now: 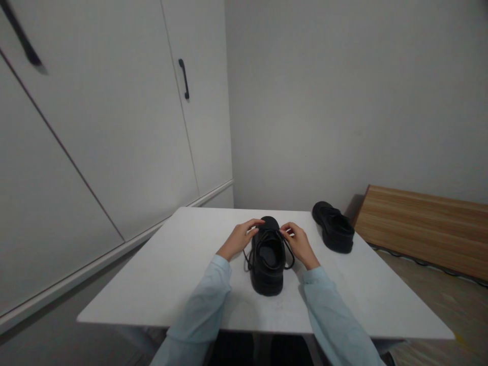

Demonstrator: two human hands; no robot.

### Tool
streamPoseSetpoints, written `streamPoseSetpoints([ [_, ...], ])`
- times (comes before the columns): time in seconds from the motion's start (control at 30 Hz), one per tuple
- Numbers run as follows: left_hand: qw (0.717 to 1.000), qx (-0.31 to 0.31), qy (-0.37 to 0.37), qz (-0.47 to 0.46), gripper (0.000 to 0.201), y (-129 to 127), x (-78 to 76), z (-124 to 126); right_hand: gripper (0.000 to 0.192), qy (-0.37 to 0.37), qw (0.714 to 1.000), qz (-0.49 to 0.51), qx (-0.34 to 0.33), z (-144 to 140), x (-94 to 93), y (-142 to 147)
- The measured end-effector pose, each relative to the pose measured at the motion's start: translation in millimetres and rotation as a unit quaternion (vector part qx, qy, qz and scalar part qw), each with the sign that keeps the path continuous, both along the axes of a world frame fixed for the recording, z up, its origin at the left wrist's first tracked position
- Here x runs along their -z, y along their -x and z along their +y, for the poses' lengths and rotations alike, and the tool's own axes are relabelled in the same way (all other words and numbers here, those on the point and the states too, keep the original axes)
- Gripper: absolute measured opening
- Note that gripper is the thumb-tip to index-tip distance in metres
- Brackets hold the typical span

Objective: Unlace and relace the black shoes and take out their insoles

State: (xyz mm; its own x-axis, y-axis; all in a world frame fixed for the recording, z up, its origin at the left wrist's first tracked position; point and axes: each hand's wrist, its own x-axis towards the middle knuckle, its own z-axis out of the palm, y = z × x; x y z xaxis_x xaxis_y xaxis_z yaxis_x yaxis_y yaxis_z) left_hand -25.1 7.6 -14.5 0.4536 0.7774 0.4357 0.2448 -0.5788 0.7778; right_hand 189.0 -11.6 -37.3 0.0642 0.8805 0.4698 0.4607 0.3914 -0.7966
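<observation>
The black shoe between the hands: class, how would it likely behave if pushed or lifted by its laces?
The black shoe sits flat on a broad sole, so it would probably slide, not tip. Its laces droop in loose loops, likely floppy.

Dim, flat indoor light; your view bends at the edges, cabinet handle [23,38] top left blurred, shadows soft under table [160,284].

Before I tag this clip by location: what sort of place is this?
Probably a room in a home, perhaps a bedroom. White cupboard doors with a black handle line one wall, a plain white table stands in the corner, and a wooden board leans against the bare wall.
</observation>
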Motion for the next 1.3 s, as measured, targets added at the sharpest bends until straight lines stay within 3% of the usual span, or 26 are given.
streamPoseSetpoints([
  [0.3, 1.000, 0.020, 0.014, 0.011, 0.032, -2.0, 4.8, 0.8, 0.015, -0.002, 1.000, -0.006, 0.015, 3.2, 6.4, 1.4],
  [0.57, 0.999, 0.016, 0.026, 0.038, 0.057, -2.2, 3.6, -2.3, 0.015, -0.016, 0.999, -0.003, 0.028, 3.0, 5.3, 3.9],
  [1.07, 0.998, 0.022, 0.018, 0.055, 0.057, -1.2, 6.3, -1.7, 0.016, -0.012, 1.000, 0.017, -0.012, -2.2, -5.9, 5.3],
  [1.3, 0.997, 0.022, 0.025, 0.070, 0.059, -0.1, 6.5, -1.4, 0.017, 0.020, 0.999, 0.030, -0.007, 4.0, -0.8, -3.3],
])
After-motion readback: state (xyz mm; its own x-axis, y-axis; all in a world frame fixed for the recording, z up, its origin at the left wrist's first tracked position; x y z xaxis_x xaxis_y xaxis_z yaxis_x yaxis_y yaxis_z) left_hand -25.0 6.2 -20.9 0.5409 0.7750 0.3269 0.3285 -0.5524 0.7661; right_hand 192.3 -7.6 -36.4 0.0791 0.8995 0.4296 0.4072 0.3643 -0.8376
